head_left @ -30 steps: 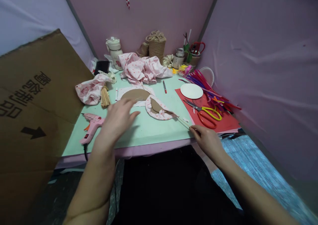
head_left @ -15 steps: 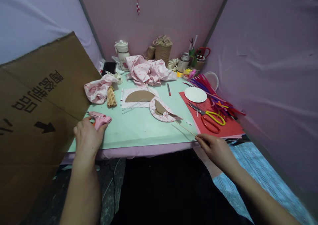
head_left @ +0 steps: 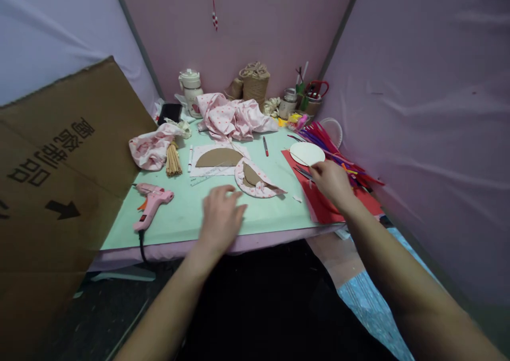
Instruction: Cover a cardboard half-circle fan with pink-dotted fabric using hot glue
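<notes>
My left hand point(head_left: 223, 217) is over the front of the green tabletop, fingers apart and holding nothing. To its left a pink glue gun point(head_left: 152, 204) lies on its side. My right hand point(head_left: 333, 184) reaches over the red sheet, its fingertips pinched on a thin wooden stick point(head_left: 302, 160) that crosses the white oval disc point(head_left: 306, 151). Between my hands lies a cardboard piece partly wrapped in pink dotted fabric point(head_left: 258, 184). Scissors point(head_left: 303, 173) rest under my right hand, their handles mostly hidden. Behind sits a bare cardboard half-disc point(head_left: 218, 158) with a clear ruler point(head_left: 211, 175).
A large cardboard sheet point(head_left: 51, 191) stands along the left side. At the back are crumpled fabric point(head_left: 235, 117), a bottle point(head_left: 192, 95) and a twine roll point(head_left: 255, 84). Colourful pipe cleaners point(head_left: 330, 143) fill the right; bundled sticks point(head_left: 173, 161) lie left.
My left hand has let go of the glue gun and moved right. My right hand has moved up and away from the wrapped piece, over the scissors, taking the stick along.
</notes>
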A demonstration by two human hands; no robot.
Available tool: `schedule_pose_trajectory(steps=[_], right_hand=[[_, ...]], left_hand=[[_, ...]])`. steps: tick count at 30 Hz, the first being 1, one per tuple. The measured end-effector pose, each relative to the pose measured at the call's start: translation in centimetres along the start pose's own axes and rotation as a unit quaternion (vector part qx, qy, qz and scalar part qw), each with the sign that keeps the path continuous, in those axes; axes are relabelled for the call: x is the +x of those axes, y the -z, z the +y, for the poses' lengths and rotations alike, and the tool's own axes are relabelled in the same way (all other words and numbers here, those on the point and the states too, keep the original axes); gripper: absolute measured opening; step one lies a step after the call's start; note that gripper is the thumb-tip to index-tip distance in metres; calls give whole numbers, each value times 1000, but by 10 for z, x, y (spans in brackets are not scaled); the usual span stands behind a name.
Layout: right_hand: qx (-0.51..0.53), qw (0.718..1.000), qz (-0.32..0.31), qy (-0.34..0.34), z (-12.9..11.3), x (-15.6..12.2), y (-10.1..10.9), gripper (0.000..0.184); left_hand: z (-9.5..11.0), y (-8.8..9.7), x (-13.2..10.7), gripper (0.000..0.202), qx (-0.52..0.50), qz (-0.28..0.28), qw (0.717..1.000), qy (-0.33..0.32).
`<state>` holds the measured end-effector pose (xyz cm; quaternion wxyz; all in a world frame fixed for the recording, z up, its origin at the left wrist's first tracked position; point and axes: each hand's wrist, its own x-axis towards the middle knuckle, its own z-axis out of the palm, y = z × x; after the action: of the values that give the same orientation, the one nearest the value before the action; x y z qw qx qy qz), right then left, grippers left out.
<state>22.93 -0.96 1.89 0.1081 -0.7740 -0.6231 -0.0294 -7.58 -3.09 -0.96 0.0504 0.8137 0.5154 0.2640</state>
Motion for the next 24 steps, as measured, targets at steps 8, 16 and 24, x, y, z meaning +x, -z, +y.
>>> schedule_pose_trajectory(steps=[8,16,24], right_hand=[[-50,998,-33,27,-34,66,-27,35],[-131,980,-144,50,50,-12,-1,27],[-146,972,-184,7,70,-12,-9,30]], left_hand=[[56,-61,27,24,-20,-151,980,-127],[44,-52,44,30,-12,-150,980,-129],[45,-63,60,33,-35,-165,981,-97]])
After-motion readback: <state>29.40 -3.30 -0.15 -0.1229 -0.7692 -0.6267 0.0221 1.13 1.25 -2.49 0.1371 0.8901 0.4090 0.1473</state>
